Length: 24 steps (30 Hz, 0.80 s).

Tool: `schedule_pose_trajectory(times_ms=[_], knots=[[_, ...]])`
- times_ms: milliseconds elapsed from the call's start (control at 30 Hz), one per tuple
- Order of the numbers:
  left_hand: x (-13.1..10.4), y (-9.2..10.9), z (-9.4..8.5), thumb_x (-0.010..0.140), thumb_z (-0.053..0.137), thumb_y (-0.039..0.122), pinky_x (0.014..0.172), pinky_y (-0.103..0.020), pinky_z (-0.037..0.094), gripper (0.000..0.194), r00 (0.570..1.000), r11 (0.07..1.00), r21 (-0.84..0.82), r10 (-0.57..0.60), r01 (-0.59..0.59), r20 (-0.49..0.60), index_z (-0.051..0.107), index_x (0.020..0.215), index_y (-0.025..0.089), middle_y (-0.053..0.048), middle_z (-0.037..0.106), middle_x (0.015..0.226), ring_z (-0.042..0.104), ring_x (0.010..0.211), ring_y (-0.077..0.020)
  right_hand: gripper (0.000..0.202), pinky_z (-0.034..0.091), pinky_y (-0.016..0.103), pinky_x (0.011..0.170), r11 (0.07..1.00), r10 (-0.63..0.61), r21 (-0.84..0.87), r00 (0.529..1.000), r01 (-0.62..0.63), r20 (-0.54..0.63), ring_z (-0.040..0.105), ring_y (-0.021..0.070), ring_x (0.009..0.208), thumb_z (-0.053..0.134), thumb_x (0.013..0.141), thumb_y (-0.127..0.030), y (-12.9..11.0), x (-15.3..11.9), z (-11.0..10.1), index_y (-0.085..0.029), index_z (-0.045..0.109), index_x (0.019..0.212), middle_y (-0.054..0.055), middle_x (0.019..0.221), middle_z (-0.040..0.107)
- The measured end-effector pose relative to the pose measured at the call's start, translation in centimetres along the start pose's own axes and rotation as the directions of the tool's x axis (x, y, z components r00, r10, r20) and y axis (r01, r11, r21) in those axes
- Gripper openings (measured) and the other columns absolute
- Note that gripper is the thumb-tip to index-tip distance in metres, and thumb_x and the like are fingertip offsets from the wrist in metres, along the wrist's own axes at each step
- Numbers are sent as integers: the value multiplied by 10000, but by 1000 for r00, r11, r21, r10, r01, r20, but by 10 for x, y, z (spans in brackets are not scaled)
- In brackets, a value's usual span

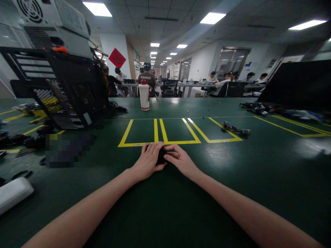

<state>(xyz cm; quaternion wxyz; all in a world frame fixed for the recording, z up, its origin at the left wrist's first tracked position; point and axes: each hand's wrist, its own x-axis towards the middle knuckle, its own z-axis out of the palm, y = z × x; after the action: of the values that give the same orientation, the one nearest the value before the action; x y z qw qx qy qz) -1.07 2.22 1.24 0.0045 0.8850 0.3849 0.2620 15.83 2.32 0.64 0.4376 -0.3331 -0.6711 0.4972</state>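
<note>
A small black round object [161, 155] rests at the middle of the green table [165, 206], just in front of the yellow tape outlines. My left hand [150, 159] wraps over its left side and top, fingers closed round it. From the right, the thumb and fingertips of my right hand [179, 159] pinch its edge. Much of the object is hidden behind my fingers, so its exact kind cannot be told.
Beyond the tape stands a white bottle [144, 98] with a red cap. An open black computer case [74, 89] is at the left, a metal tool [236, 128] at the right. A white object [14, 193] lies near left. People sit at far tables.
</note>
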Motion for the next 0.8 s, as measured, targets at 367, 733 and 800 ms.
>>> schedule_pose_trajectory(times_ms=[367, 733, 800], knots=[[-1, 0, -2, 737, 564, 235, 963, -433, 244, 596, 1000, 1000, -22, -8, 9, 17, 232, 1230, 196, -94, 399, 1215, 368, 1135, -244, 304, 427, 382, 906, 1000, 25, 13, 998, -26, 65, 507, 182, 1047, 569, 729, -198, -3, -3, -2, -239, 462, 1011, 20, 1073, 500], [0, 0, -3, 743, 553, 243, 969, -444, 240, 584, 1000, 1000, -18, -2, 3, 20, 231, 1228, 198, -94, 399, 1214, 376, 1131, -248, 333, 412, 391, 928, 999, 33, -43, 999, -33, 11, 482, 185, 1073, 532, 756, -200, -2, -1, -2, -241, 441, 1073, 31, 1136, 466], [0, 1, -4, 747, 548, 245, 973, -445, 236, 577, 1000, 1000, -23, -6, 6, 25, 233, 1227, 196, -95, 398, 1214, 373, 1135, -247, 339, 401, 395, 940, 999, 37, -41, 999, -35, 32, 471, 188, 1091, 534, 754, -197, -2, -2, -2, -239, 439, 1077, 33, 1142, 465]])
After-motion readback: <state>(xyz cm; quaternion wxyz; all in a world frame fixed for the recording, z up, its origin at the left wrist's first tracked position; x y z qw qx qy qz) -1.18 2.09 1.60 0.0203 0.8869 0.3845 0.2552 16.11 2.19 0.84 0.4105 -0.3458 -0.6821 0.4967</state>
